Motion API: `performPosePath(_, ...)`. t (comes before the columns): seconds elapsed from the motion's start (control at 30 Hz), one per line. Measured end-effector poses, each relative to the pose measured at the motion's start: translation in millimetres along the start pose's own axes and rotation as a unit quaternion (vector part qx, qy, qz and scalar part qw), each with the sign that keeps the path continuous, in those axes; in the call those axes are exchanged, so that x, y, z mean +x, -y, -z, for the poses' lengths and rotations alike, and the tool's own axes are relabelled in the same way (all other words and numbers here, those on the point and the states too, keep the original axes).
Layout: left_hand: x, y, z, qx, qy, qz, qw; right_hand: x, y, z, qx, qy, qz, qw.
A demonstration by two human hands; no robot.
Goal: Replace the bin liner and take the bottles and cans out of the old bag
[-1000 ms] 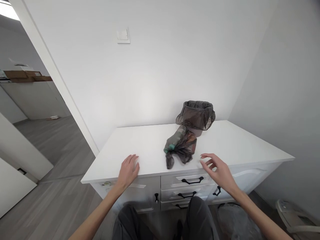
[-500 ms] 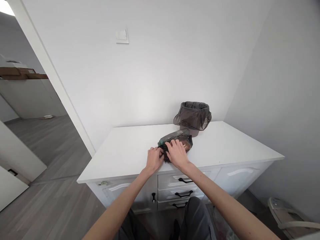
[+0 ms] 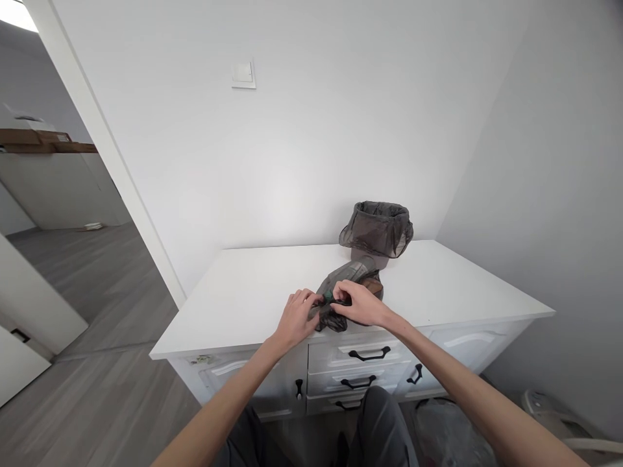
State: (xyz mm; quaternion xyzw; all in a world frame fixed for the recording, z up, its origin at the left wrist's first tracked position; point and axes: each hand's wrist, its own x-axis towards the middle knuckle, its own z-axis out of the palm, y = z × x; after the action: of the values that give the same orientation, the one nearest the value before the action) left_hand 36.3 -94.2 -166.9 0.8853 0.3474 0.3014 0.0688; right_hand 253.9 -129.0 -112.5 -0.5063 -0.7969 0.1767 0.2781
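A thin black plastic bag [image 3: 332, 319] lies on the white cabinet top near its front edge. Through the film I make out a bottle-like shape with a green part and something orange-brown. My left hand [image 3: 298, 316] pinches the bag's gathered end from the left. From the right, my right hand [image 3: 359, 301] is closed on the bag's neck, its fingertips close to those of the left. Just behind the bag stands a small bin [image 3: 377, 230] lined with another black bag folded over its rim.
The white cabinet [image 3: 233, 292] has drawers and doors with black handles and stands against the wall. A light switch [image 3: 243, 74] is on the wall. A doorway opens at left. A clear plastic bag [image 3: 450, 434] and a beige appliance [image 3: 549, 415] are on the floor at right.
My hands have shifted from pressing over the bag to pinching its neck. The right hand has turned and moved slightly right. The gathered end now sticks out toward the front edge.
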Motion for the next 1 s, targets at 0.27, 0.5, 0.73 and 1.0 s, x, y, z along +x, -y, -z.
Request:
performPosePath(0.27,14.3,-18.7,-31.8,0.072,-0.056,0.063,0.994,-28.9,1.1,22.5,0.277,-0.058,-0.021,0.959)
performPosePath(0.5,17.2,-19.6,-26.9,0.062,-0.086,0.043,0.993,-48.7,-17.9,35.1,0.349,-0.174,-0.120,0.913)
performPosePath(0.73,3.6,-27.7,-36.4,-0.057,0.006,-0.038,0.998,-45.3,-31.2,22.7,0.310,-0.138,-0.103,0.935)
performPosePath(1.0,-20.3,-30.7,-29.1,-0.139,0.056,-0.062,0.987,-20.6,-19.8,24.1,0.524,-0.198,-0.113,0.821)
